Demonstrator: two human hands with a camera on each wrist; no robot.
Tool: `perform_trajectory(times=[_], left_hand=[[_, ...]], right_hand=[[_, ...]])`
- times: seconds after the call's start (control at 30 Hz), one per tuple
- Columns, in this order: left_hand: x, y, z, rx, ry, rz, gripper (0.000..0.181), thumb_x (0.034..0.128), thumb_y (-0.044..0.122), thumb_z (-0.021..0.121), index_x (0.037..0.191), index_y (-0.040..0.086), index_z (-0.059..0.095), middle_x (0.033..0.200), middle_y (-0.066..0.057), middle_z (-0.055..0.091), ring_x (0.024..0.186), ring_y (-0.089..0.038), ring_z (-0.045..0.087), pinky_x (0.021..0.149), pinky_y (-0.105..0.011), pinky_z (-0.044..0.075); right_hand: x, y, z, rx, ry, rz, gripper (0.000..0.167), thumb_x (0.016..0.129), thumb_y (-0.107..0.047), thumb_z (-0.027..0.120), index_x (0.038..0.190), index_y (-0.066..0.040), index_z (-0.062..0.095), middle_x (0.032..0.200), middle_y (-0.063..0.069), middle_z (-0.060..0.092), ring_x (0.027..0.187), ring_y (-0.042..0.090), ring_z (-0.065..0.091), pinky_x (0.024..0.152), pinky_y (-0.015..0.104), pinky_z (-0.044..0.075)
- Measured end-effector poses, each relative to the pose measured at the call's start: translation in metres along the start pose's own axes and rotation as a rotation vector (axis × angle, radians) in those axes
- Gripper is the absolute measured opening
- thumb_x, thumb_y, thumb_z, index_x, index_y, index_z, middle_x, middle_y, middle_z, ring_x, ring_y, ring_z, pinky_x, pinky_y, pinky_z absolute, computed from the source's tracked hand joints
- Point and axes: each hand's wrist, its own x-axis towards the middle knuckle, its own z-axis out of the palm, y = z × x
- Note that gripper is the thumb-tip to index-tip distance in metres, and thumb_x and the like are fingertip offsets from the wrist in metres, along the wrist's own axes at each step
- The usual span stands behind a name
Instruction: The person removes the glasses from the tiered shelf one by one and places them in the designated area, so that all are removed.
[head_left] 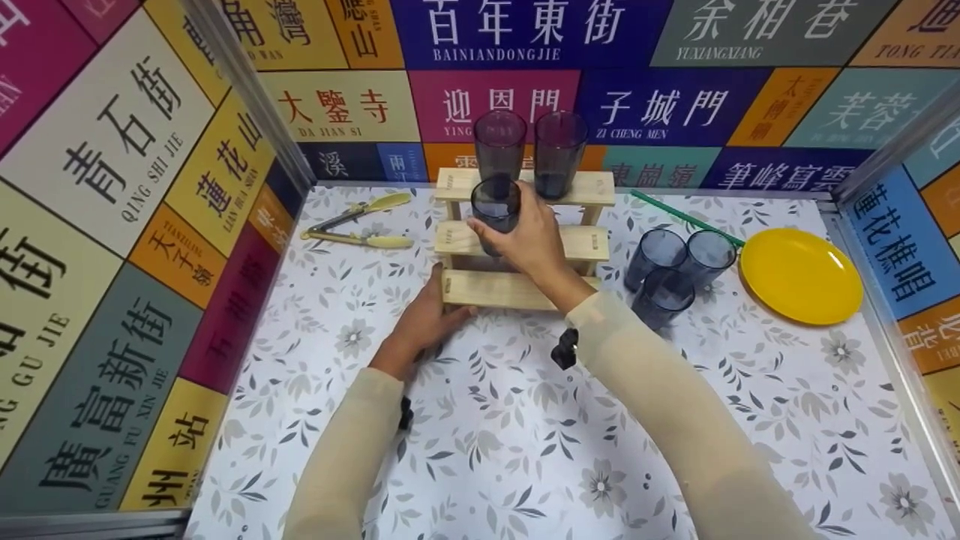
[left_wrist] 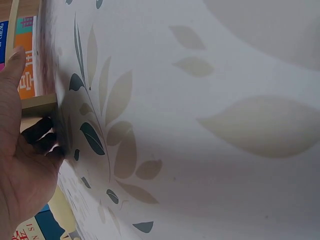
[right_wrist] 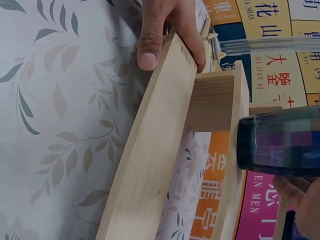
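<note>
Right grip (head_left: 536, 232) holds a glass (head_left: 496, 208) (unseen in left wrist view).

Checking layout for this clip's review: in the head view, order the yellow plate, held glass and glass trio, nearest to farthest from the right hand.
1. Held glass: in the right hand.
2. Glass trio: right of the wooden rack.
3. Yellow plate: farther right, past the trio.

Bright head view, dimmer, softly shadowed wrist views
</note>
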Motion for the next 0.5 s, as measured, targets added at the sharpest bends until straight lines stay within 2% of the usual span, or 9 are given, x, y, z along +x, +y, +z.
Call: perform_trajectory(times=[0.37, 0.5], left_hand=[[0.0, 0.004, -0.002, 0.009, 0.014, -0.01, 0.111, 0.0989, 0.051, 0.083, 0.178, 0.018, 0.013, 0.171, -0.017, 0.048, 0.157, -0.037, 0.05, 0.127, -0.058, 0.043], [0.0, 0.003, -0.001, 0.007, 0.014, -0.012, 0.11, 0.0985, 0.055, 0.082, 0.178, 0.022, 0.013, 0.172, -0.016, 0.047, 0.158, -0.037, 0.049, 0.128, -0.058, 0.042]], right_hand=[[-0.003, 0.004, -0.008, -0.002, 0.0, -0.015, 0.087, 0.087, -0.058, 0.091, 0.149, -0.007, 0.059, 0.126, 0.018, 0.077, 0.119, 0.037, 0.075, 0.105, 0.052, 0.058], [-0.004, 0.004, -0.014, 0.0, 0.006, -0.036, 0.089, 0.087, -0.056, 0.093, 0.153, -0.007, 0.057, 0.126, 0.018, 0.078, 0.119, 0.037, 0.075, 0.104, 0.052, 0.059]])
